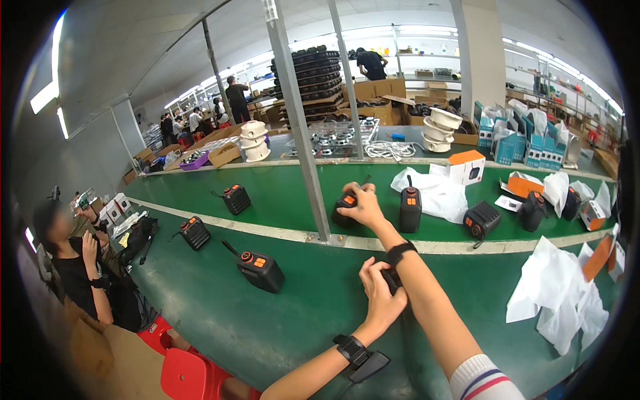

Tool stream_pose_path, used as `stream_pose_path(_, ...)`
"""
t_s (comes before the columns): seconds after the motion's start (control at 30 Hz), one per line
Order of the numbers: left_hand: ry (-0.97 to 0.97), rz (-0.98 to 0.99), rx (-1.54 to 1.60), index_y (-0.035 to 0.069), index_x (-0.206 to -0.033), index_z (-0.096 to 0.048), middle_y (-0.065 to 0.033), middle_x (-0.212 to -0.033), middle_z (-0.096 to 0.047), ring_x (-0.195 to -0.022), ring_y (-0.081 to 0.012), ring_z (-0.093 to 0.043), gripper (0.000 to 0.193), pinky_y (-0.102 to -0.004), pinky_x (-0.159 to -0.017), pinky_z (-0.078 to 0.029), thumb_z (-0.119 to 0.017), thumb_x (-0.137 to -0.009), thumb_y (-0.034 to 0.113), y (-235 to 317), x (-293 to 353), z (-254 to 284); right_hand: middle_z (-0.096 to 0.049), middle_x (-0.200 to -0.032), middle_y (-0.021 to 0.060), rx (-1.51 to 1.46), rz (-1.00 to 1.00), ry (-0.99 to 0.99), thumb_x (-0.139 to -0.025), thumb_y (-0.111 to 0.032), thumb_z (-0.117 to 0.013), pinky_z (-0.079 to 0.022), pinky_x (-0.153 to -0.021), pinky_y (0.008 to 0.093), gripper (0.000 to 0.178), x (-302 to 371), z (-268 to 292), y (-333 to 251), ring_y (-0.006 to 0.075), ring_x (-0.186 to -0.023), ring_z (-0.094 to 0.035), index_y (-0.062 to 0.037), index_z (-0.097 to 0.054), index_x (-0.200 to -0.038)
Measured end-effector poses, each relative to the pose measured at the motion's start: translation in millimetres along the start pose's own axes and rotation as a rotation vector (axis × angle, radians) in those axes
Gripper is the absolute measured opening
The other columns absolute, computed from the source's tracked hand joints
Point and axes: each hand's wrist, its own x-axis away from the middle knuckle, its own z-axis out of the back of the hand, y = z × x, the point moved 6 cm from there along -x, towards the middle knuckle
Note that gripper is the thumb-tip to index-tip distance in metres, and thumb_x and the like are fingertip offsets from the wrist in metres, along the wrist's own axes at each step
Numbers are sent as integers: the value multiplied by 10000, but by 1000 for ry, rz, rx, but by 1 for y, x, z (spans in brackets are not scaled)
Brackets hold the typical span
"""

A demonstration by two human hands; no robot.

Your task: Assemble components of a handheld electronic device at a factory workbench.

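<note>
Over on the left, a ribbed black box and a strapped black box stand on the green worktop. Past the pale rail, the right hand has its grip closed over the top of one orange-buttoned box. Just nearer, the left hand has its grip curled round a half-hidden box above the worktop, partly behind the right forearm. Further right, an upright box stands beside crumpled white wrapping.

I'd judge these boxes stiff and solid, with some weight for their size; the smooth cases might slide in dry fingers. I'd take one by its two broad sides, low down, sparing the raised buttons; the floppy strap would let it swing.
</note>
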Motion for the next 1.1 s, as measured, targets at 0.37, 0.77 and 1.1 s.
stream_pose_path(0.37,-136,-188,748,-31,-1049,-598,-176,-1310,-437,-1277,-326,-384,323,-479,-1109,-209,-488,-891,229,174,12,63,-511,-1085,135,-18,127,108,-577,-322,-794,-338,-967,446,636,85,112,-52,340,-1103,-411,-75,-495,-1080)
stream_pose_path(0.77,-225,-508,-170,-33,-970,-564,-49,-847,-547,-664,-144,-537,197,-318,-534,-371,-454,-905,117,181,78,109,-417,-1124,170,-119,170,-163,-600,-333,-828,-377,-974,413,645,215,202,-106,334,-1149,-396,-41,-468,-1048)
stream_pose_path(1.1,-382,-464,8,-6,-973,-580,-31,-883,-543,-732,-147,-522,177,-344,-601,-362,-495,-884,121,172,75,85,-408,-1221,172,-83,153,-203,-616,-322,-858,-420,-957,416,644,263,225,-100,342,-1158,-450,-81,-456,-1057)
